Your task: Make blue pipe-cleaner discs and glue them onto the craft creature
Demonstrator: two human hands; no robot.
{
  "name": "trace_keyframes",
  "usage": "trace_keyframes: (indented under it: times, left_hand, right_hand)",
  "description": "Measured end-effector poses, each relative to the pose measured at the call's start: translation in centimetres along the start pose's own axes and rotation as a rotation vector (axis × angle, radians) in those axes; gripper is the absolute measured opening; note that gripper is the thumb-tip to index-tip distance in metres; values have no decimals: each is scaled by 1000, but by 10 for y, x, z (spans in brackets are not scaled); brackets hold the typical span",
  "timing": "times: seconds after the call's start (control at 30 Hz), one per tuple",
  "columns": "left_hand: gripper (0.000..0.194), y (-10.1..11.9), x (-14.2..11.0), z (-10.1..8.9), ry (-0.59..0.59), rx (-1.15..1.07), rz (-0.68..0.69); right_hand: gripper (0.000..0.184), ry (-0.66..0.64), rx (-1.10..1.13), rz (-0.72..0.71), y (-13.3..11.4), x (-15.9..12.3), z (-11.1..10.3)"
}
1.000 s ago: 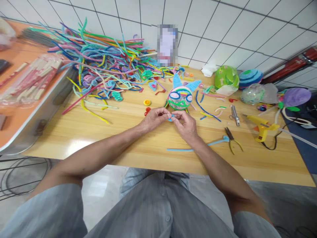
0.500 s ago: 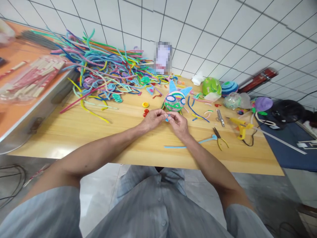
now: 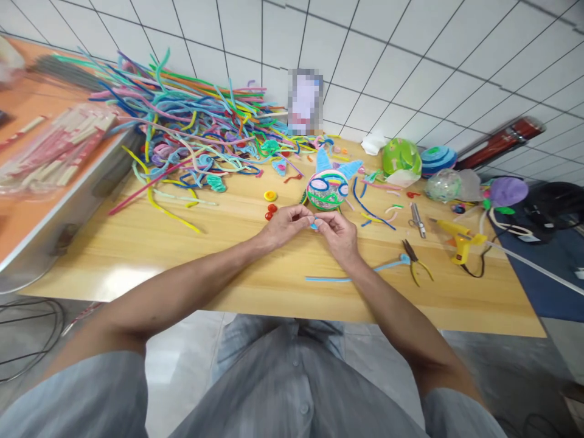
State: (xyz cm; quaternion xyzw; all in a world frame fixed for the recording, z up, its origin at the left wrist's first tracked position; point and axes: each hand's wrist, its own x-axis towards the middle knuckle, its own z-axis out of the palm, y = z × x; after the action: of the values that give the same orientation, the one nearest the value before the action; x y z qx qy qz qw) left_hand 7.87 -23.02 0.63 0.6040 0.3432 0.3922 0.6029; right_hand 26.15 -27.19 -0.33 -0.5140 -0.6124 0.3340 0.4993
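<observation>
My left hand (image 3: 291, 225) and my right hand (image 3: 338, 235) meet over the table, fingertips pinched on a small blue piece of pipe cleaner (image 3: 314, 224). Most of that piece is hidden by the fingers. Just behind them sits a round ball figure (image 3: 327, 190) wound in coloured pipe cleaners, with two pointed blue ears. Red coiled pieces (image 3: 271, 211) and a yellow disc (image 3: 270, 196) lie beside my left hand. A light blue pipe cleaner (image 3: 328, 279) with a curled end passes under my right forearm.
Pliers with yellow handles (image 3: 417, 263), a utility knife (image 3: 417, 220) and a yellow glue gun (image 3: 462, 240) lie to the right. A heap of pipe cleaners (image 3: 191, 121) covers the back left. Decorated balls (image 3: 401, 159) stand along the wall. An orange-topped case (image 3: 55, 164) is at far left.
The view has shifted slightly, so objects on the right appear farther right. Both hands stay together on the blue piece, with small finger movements.
</observation>
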Motion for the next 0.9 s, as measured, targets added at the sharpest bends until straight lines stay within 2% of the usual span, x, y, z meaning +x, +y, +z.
trace_keyframes:
  times: [0.27,0.5,0.9]
  left_hand:
    - [30,5,-4,0,9,23,-1]
    - [28,7,-6,0,-4,52,9]
    - [32,3,-8,0,11,111,0]
  right_hand:
    - [26,-11,-71,-50,2,3,-8]
    - [18,-78,-112,-115,-3,4,-11]
    - [7,-75,-101,-94,-7,1,-5]
